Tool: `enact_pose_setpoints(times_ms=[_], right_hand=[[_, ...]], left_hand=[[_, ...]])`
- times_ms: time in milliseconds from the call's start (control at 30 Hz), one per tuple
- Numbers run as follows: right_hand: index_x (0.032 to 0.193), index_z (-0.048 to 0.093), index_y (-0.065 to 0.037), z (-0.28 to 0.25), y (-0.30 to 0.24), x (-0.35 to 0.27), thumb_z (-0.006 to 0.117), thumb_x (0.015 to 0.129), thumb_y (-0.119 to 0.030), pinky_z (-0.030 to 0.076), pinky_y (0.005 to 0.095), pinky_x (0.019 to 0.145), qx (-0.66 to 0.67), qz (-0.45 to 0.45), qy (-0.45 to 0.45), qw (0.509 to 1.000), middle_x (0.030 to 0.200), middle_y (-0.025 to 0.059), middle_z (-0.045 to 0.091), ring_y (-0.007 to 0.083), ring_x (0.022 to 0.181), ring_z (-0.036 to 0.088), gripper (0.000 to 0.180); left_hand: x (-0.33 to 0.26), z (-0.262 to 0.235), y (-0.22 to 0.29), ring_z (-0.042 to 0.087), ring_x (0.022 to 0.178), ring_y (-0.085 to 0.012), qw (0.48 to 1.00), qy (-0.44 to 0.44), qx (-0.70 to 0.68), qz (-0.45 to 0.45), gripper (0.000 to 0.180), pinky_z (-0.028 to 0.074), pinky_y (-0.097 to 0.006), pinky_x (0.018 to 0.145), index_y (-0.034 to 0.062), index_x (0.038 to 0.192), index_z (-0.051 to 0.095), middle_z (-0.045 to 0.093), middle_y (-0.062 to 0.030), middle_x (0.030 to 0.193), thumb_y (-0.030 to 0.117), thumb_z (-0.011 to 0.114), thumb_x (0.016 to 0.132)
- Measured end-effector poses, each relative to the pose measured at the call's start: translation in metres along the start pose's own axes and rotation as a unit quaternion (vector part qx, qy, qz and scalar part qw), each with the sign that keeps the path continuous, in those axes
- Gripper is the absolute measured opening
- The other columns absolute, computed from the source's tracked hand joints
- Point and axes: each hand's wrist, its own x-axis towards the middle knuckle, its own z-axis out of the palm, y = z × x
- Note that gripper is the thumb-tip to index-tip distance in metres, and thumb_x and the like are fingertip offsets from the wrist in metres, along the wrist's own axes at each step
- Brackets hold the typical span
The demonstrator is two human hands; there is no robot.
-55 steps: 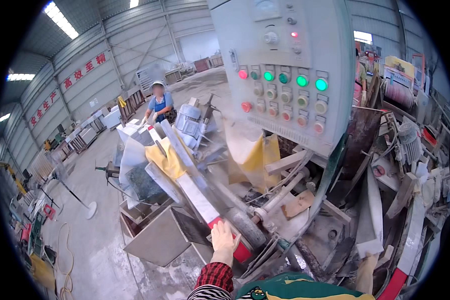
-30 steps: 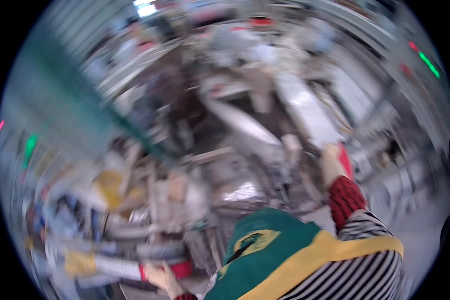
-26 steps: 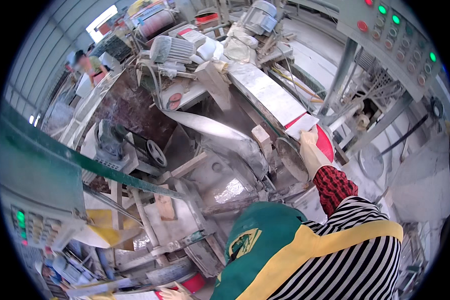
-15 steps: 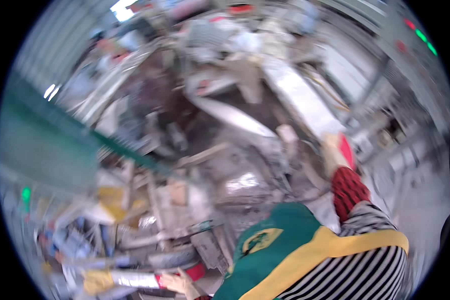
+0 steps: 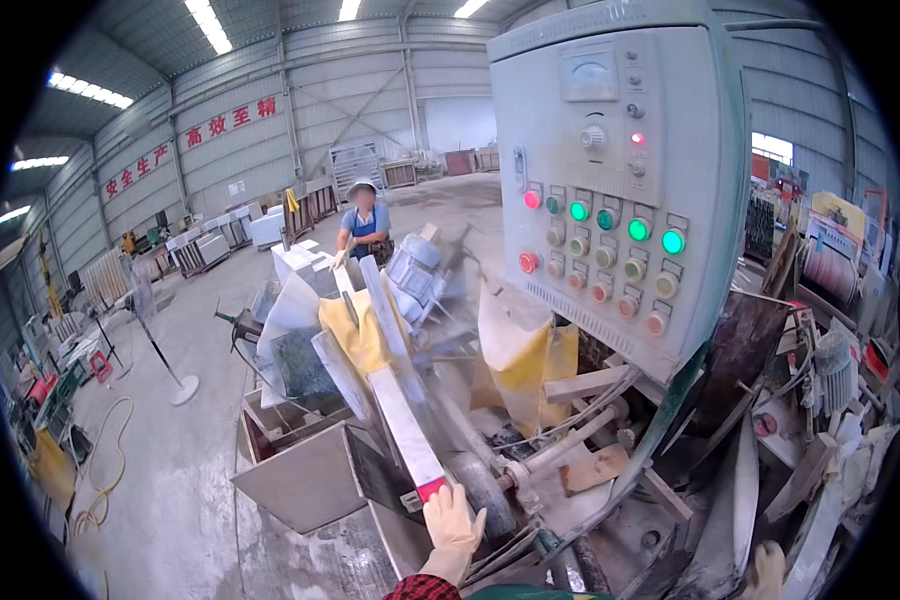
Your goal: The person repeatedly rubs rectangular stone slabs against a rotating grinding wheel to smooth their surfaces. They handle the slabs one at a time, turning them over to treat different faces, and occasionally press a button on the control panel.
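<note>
My left hand, in a cream glove below a red-and-black sleeve, has its fingers bent over the near end of a long white stone-like strip. A red patch shows at the fingertips, and the thumb stands off to the side. The strip runs away from me, under a yellow flap on a machine. Low on the right is my right hand, gloved and blurred; its fingers cannot be made out. Nearest to it is a pale strip among scrap pieces.
A grey control box with lit buttons hangs over the machine at the right. Beyond the machine stands a co-worker, a hand by the strip's far end. An open-topped bin sits left of the strip. A hose lies on the floor.
The view has swung up from the scrap to the hall and control box. My left hand stays at the strip's red-marked end. My right hand now appears low on the right.
</note>
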Motion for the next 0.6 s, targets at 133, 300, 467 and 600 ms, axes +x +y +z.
enact_pose_setpoints(times_ms=[133, 300, 467, 600], right_hand=[[0.132, 0.062, -0.006, 0.095, -0.213, -0.025, 0.064, 0.094, -0.019, 0.054, 0.0318, 0.057, 0.21, -0.016, -0.2, 0.957, 0.08, 0.0091, 0.07, 0.0163, 0.061, 0.065, 0.04], [0.141, 0.058, -0.015, 0.228, -0.277, -0.041, 0.063, 0.093, -0.038, 0.056, 0.0363, 0.086, 0.067, -0.266, -0.337, 0.9, 0.104, 0.0152, 0.075, 0.0283, 0.093, 0.073, 0.053], [0.143, 0.057, -0.014, 0.265, -0.324, -0.063, 0.066, 0.093, -0.033, 0.055, 0.0351, 0.084, 0.025, -0.299, -0.401, 0.866, 0.101, 0.011, 0.075, 0.0202, 0.09, 0.071, 0.054], [0.145, 0.054, -0.01, 0.253, -0.285, -0.069, 0.067, 0.096, -0.029, 0.056, 0.0321, 0.084, 0.089, -0.205, -0.404, 0.887, 0.104, 0.0115, 0.074, 0.0173, 0.091, 0.069, 0.054]], left_hand=[[0.049, -0.023, -0.004, 0.049, 0.118, -0.0382, 0.992, 0.104, -0.024, 0.073, 0.069, 0.037, -0.05, 0.103, 0.0056, 0.132, 0.053, 0.052, -0.0179, 0.13, 0.039, 0.078, 0.078], [0.114, -0.015, -0.033, 0.05, 0.115, -0.0353, 0.994, 0.08, 0.025, 0.064, 0.071, 0.042, -0.049, 0.093, 0.0108, 0.124, 0.059, 0.056, -0.0132, 0.116, 0.051, 0.083, 0.07], [0.141, 0.0, -0.084, 0.044, 0.125, -0.0324, 0.998, -0.02, 0.029, -0.044, 0.071, 0.035, -0.048, 0.101, 0.0125, 0.127, 0.059, 0.054, -0.0119, 0.126, 0.055, 0.079, 0.074], [0.136, 0.019, -0.093, 0.04, 0.132, -0.0359, 0.998, 0.022, 0.039, -0.034, 0.078, 0.03, -0.051, 0.11, 0.0112, 0.136, 0.055, 0.05, -0.0141, 0.136, 0.052, 0.078, 0.074]])
